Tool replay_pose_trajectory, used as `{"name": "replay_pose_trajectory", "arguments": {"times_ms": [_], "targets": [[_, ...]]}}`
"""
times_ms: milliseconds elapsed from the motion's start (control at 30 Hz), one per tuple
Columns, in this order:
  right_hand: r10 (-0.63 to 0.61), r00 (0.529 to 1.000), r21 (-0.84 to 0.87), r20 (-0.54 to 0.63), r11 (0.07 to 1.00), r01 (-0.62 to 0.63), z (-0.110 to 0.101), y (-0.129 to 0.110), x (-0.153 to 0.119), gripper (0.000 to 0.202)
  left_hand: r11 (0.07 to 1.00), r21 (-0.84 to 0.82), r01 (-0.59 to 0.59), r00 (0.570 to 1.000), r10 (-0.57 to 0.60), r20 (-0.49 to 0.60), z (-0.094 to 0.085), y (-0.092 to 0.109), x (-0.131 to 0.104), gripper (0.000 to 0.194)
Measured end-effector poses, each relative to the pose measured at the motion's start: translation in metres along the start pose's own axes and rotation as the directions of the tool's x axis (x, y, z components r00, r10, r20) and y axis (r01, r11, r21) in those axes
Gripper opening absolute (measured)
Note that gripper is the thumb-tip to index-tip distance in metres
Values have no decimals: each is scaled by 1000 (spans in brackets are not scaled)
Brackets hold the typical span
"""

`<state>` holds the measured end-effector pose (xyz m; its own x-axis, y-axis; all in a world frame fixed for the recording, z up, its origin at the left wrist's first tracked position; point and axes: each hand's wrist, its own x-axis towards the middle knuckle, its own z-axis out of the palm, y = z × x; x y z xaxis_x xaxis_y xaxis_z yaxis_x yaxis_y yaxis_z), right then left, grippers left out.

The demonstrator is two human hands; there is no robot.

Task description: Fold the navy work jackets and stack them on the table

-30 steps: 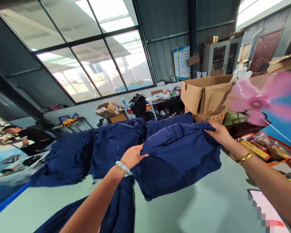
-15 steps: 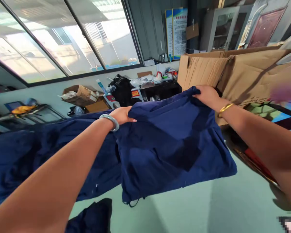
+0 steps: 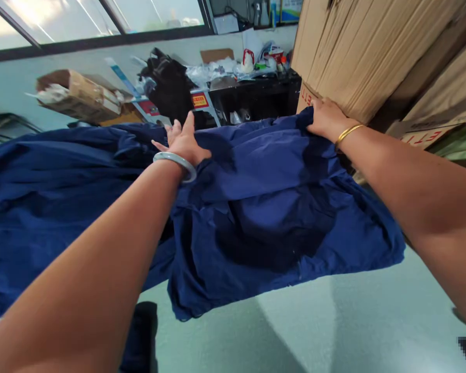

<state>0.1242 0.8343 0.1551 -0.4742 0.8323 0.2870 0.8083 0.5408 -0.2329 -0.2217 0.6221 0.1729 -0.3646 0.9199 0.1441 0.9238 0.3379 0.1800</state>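
A navy blue garment (image 3: 272, 202) lies spread over a pale green surface, its folds running across it; its exact kind I cannot tell. My left hand (image 3: 184, 140), a grey bangle at its wrist, is open with fingers spread at the garment's far left corner. At the far right corner, my right hand (image 3: 328, 119), with a gold bracelet, is closed on the cloth. More navy cloth (image 3: 62, 197) is heaped to the left, touching the garment. Part of a dark piece of cloth (image 3: 142, 331) shows below my left forearm.
Large cardboard boxes (image 3: 345, 52) stand at the right, close by my right hand. Behind the cloth are a black bag (image 3: 169, 85), a smaller open carton (image 3: 77, 96) and a cluttered shelf (image 3: 252, 96). The pale green surface (image 3: 287, 326) extends in front.
My left hand has let go of the garment's edge and spread its fingers. The garment has come down flatter, with its near edge wider. The view has tilted downward.
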Motion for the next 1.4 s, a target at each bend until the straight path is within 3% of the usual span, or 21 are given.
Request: {"name": "replay_pose_trajectory", "arguments": {"times_ms": [67, 133, 200, 267, 467, 800, 1000, 1100, 1200, 1300, 1400], "targets": [[9, 1000, 8, -4, 1000, -9, -1, -4, -7, 80, 998, -66, 19, 997, -23, -68, -1, 28, -28, 94], [-22, 999, -5, -49, 1000, 22, -2, -14, -23, 83, 998, -19, -66, 997, 66, -34, 2, 51, -55, 77], [-63, 995, -22, -77, 998, 61, 2, -23, -44, 79, 991, 59, -123, 992, 123, 16, 11, 63, -72, 73], [-67, 996, -23, -58, 998, 65, 15, -27, -60, 75, 988, 106, -109, 994, 106, 35, 23, 66, -76, 75], [51, 999, 21, -2, 998, -51, 61, -15, -55, 81, 992, 109, -58, 998, 54, 39, 55, 59, -48, 78], [171, 975, 40, 144, 983, -178, 105, -8, -40, 84, 999, 48, -24, 987, 16, 161, 105, 54, -10, 77], [191, 966, 138, 173, 967, -215, 132, -5, -41, 86, 1000, 23, -1, 968, -4, 252, 120, 51, -2, 83], [236, 933, 106, 271, 956, -272, 120, -11, -41, 83, 1000, 22, 1, 959, -7, 285, 116, 52, -4, 84], [213, 923, 86, 321, 964, -253, 92, -16, -42, 76, 1000, 21, -17, 961, 10, 277, 96, 57, -8, 81], [68, 972, 138, 224, 985, -101, 50, -23, -62, 67, 997, 1, -77, 984, 76, 163, 63, 65, -29, 73], [-110, 994, 225, 28, 969, 101, 3, -37, -126, 62, 992, -14, -128, 992, 127, -14, 31, 71, -88, 66]]}}
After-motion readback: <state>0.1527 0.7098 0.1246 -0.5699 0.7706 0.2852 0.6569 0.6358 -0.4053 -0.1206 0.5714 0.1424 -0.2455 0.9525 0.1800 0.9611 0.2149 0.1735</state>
